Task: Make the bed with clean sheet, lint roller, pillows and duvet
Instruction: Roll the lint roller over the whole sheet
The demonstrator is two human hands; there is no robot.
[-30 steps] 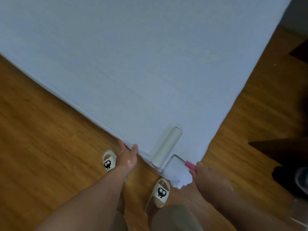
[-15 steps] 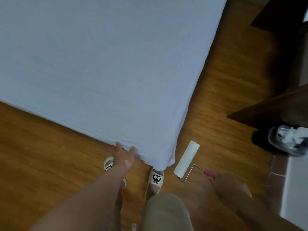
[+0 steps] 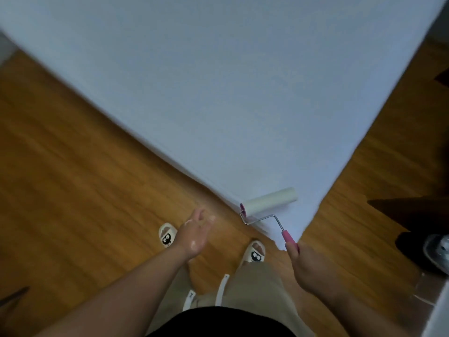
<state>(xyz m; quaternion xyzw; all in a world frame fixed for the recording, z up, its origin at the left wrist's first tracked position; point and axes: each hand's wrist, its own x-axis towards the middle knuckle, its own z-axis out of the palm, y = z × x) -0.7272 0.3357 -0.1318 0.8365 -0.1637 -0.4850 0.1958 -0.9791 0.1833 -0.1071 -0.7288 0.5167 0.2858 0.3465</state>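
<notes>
- The pale blue smooth bed sheet (image 3: 218, 93) is stretched flat over the bed, and one corner of the bed points toward the person.
- The lint roller with white paper roll, bent metal wire and pink plastic handle (image 3: 271, 202) has its roll on the sheet, just beside the left edge and near that corner.
- The right hand (image 3: 309, 268) grips the lower end of the pink handle, its fingers curled round it, just off the bed corner.
- The left hand (image 3: 194, 235) is spread loosely, holds nothing, and hangs above the brown wooden plank floor (image 3: 73, 178), a little apart from the sheet edge.
- The cream slippers with black cartoon faces (image 3: 167, 235) stand on the floor near the corner.
- A dark wooden piece of furniture (image 3: 413, 215) stands at the right.
</notes>
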